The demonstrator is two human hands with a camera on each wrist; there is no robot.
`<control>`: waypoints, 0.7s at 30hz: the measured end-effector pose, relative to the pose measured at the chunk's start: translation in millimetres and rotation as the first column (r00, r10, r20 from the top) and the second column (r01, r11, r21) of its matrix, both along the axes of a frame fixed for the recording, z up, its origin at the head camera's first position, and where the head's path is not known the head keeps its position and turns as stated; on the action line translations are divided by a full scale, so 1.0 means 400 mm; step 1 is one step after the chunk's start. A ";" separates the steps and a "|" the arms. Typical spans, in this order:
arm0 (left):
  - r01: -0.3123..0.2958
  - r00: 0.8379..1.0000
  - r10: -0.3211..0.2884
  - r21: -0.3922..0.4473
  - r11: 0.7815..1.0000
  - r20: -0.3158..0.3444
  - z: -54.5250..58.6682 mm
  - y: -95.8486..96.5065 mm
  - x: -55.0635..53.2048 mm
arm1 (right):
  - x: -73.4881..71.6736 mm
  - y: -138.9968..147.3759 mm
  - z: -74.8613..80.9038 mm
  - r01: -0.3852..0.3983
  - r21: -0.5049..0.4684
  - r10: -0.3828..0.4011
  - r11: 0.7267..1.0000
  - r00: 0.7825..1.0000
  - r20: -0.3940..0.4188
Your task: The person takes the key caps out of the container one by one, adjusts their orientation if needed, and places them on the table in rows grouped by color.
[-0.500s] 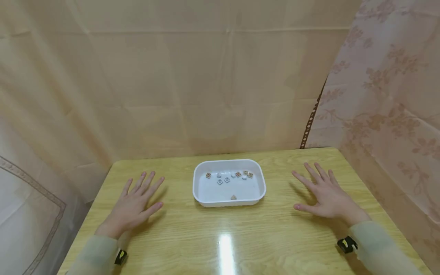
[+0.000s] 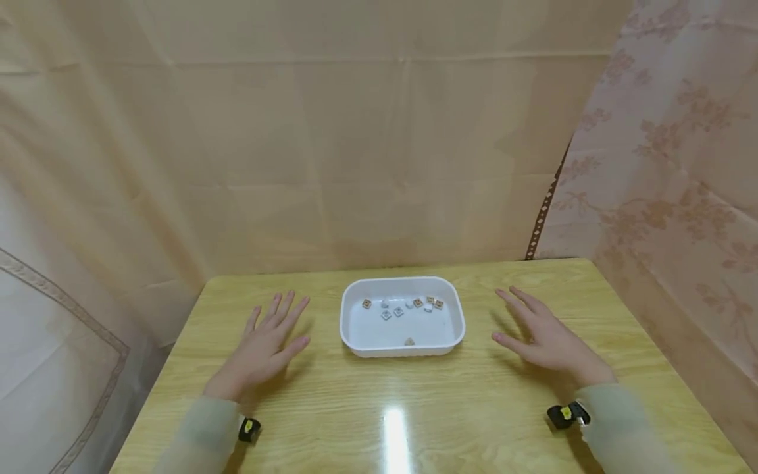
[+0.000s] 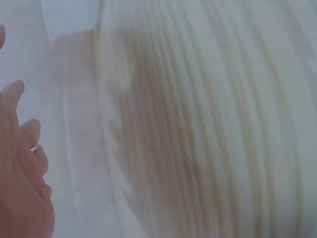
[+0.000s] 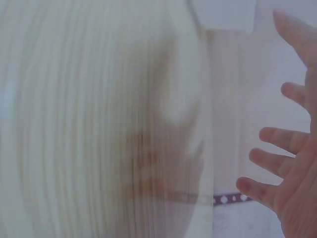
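A white rectangular tray (image 2: pixel 403 351) stands on the wooden table between my two hands. Inside lie several small square pieces, some brown like this one (image 2: pixel 367 303) and some whitish like this one (image 2: pixel 386 315). One pale brown piece (image 2: pixel 409 342) sits by the tray's near wall. To the left of the tray, my left hand (image 2: pixel 263 349) hovers over the tabletop with its fingers spread, holding nothing. On the other side, my right hand (image 2: pixel 547 339) is also raised above the wood, thumb apart from its straight fingers and nothing held.
The table (image 2: pixel 331 421) has a pale wood grain and a bright light reflection near its front. Behind it hangs a beige curtain (image 2: pixel 367 164); a flowered cloth (image 2: pixel 675 171) covers the right side. Each wrist carries a small black device, such as the left one (image 2: pixel 249 430).
Both hands have moved inward, closer to the tray. The right hand's fingers are less spread. The whole head view has shifted slightly, while the pieces in the tray stay as they were.
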State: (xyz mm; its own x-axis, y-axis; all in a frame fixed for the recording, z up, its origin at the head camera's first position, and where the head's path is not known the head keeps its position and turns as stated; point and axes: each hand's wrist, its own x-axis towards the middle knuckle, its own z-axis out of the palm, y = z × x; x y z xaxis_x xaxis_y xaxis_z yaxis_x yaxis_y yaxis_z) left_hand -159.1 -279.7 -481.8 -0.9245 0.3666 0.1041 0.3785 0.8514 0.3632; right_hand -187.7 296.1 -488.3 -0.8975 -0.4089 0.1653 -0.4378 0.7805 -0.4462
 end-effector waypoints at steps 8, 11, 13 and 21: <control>0.018 0.995 -0.049 0.343 0.939 0.082 -0.034 0.118 -0.015 | -0.002 -0.110 -0.039 -0.004 -0.181 0.017 0.984 0.998 0.069; 0.020 0.993 -0.071 0.445 0.895 0.098 -0.046 0.156 -0.011 | -0.003 -0.148 -0.052 0.006 -0.245 0.016 0.969 0.996 0.088; 0.008 0.990 -0.078 0.502 0.865 0.118 -0.052 0.175 -0.010 | -0.005 -0.170 -0.057 0.008 -0.289 0.019 0.957 0.996 0.089; -0.035 0.979 -0.110 0.677 0.736 0.170 -0.079 0.216 -0.025 | -0.008 -0.225 -0.083 0.016 -0.455 0.032 0.890 0.995 0.099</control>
